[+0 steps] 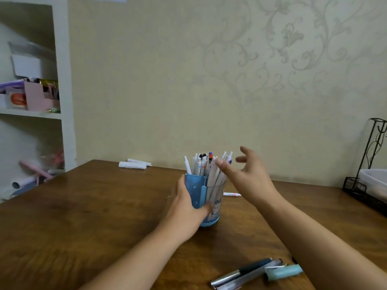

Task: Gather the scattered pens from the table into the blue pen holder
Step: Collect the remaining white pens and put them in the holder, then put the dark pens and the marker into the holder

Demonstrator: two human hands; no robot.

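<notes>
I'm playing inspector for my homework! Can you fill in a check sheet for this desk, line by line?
Surface: brown wooden table, bare in front left.
Job's things: blue pen holder upright, packed with white pens; one white pen lies behind it; loose pens lie near the front edge.
Clutter: rolled white paper by the wall.
Hands: left hand wraps the holder; right hand open beside the pen tops, holding nothing.
Cables: nothing seen.
Surroundings: shelf left, black wire rack right.

Pens (pixel 204 164) in holder (pixel 199 190), mid-table (pixel 94 216).
</notes>
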